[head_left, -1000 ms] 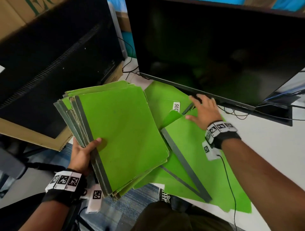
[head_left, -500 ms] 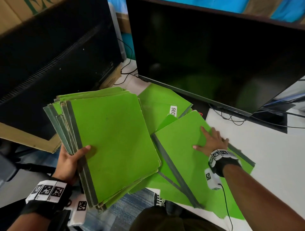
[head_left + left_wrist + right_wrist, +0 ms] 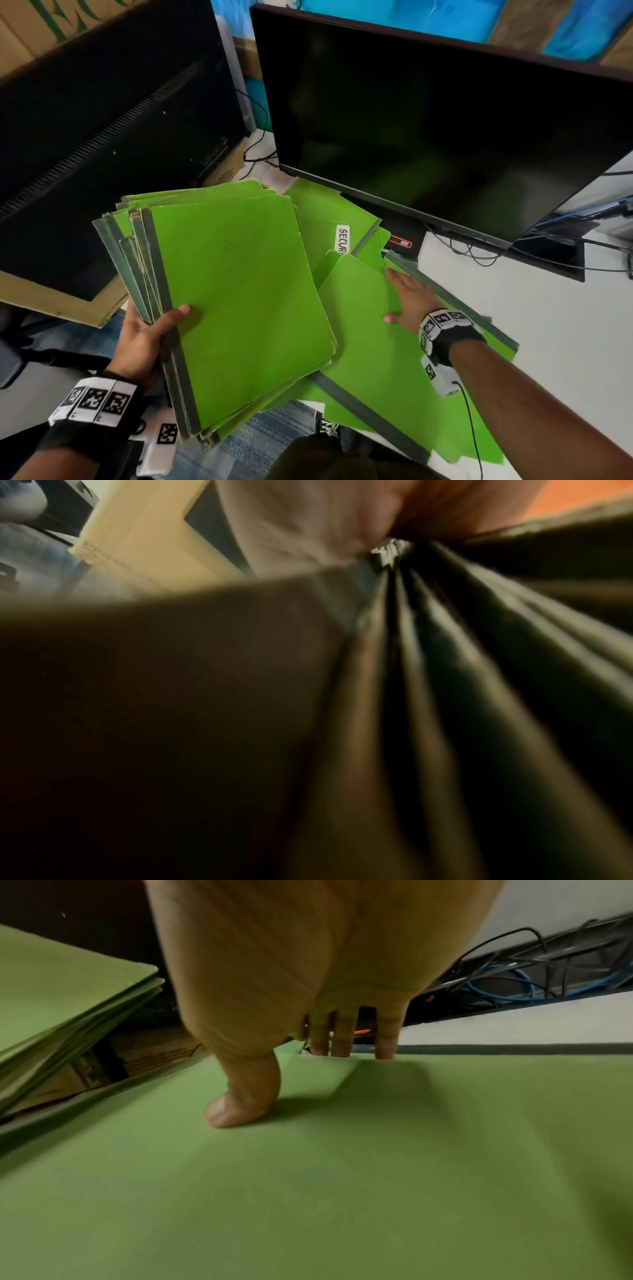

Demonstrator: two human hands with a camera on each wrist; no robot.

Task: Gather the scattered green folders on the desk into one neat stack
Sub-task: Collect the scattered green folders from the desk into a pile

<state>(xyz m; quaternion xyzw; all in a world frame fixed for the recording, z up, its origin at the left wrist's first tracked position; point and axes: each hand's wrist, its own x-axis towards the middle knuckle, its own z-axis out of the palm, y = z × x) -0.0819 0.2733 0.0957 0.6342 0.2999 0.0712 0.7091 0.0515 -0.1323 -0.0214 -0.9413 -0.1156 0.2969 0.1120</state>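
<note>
My left hand (image 3: pixel 150 339) grips a fanned stack of green folders (image 3: pixel 236 298) by their grey spines, thumb on top, held off the desk's left edge. In the left wrist view the stack's dark edges (image 3: pixel 428 696) fill the frame. My right hand (image 3: pixel 407 301) lies flat with straight fingers on a loose green folder (image 3: pixel 394 370) on the white desk (image 3: pixel 565 342); the thumb (image 3: pixel 240 1104) presses its cover and the fingers reach its far edge. Another green folder with a white label (image 3: pixel 342 238) lies behind, partly under the monitor. More folders lie beneath the pressed one.
A large black monitor (image 3: pixel 445 126) stands close behind the folders, with cables (image 3: pixel 479 250) trailing on the desk to its right. A second black screen in a cardboard box (image 3: pixel 85 164) leans at the left. My knees and the floor show below the desk edge.
My right hand has drawn back from the monitor's base toward me, sliding the loose folder along the desk. The left hand's stack has shifted slightly left and nearer.
</note>
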